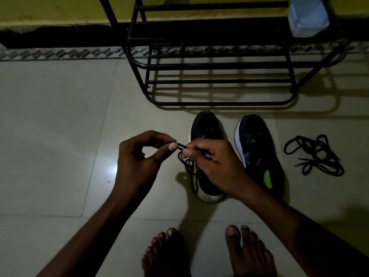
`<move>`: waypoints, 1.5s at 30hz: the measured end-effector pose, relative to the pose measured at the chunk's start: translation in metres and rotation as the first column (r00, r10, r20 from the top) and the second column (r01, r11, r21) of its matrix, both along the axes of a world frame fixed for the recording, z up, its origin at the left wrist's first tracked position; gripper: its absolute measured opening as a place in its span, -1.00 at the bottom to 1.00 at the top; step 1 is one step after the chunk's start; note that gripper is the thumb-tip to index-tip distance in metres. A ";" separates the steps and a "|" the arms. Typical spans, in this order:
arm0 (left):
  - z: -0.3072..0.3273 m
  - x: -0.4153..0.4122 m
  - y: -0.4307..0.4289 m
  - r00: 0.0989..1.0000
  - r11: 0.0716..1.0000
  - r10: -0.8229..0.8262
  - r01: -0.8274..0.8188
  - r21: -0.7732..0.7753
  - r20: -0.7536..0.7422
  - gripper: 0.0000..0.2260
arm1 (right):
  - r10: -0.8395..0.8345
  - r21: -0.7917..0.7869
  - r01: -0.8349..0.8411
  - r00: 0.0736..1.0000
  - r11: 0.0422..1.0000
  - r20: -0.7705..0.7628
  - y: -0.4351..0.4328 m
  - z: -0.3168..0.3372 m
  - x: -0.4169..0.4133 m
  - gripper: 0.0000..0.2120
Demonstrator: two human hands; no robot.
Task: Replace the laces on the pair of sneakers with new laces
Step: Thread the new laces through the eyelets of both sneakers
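Two dark sneakers with white soles stand side by side on the tiled floor, toes pointing away. My right hand (pixel 215 164) hovers over the left sneaker (pixel 206 128) and pinches a black lace (pixel 188 164) between thumb and fingers. My left hand (pixel 139 156) pinches the same lace's end just to the left. The lace hangs in loops down onto the left sneaker's near part. The right sneaker (pixel 257 148) has a green patch inside its heel. A loose heap of black laces (pixel 315 154) lies on the floor to its right.
A black metal shoe rack (pixel 219 66) stands right behind the sneakers, with a pale blue box (pixel 308 16) on an upper shelf. My bare feet (pixel 209 252) rest on the floor in front. A wall with a patterned border runs along the back.
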State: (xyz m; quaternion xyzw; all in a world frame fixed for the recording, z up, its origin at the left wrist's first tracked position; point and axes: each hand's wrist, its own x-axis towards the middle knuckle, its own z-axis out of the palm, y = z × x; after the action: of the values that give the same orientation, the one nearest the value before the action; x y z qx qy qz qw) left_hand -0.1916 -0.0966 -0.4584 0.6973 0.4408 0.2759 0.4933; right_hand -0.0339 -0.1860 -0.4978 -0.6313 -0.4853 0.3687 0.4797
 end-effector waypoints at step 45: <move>-0.104 0.203 -0.032 0.808 0.872 -0.405 0.483 0.085 -0.427 -0.87 | -0.333 -0.477 0.368 0.929 0.798 0.160 -0.071 -0.050 0.218 -0.88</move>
State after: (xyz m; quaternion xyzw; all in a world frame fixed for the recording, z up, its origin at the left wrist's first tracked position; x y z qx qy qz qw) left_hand 0.0110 -0.1284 -0.5621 0.8659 0.3269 0.0462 0.3758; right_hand 0.1836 -0.2569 -0.5478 -0.8242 -0.2643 0.3646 0.3432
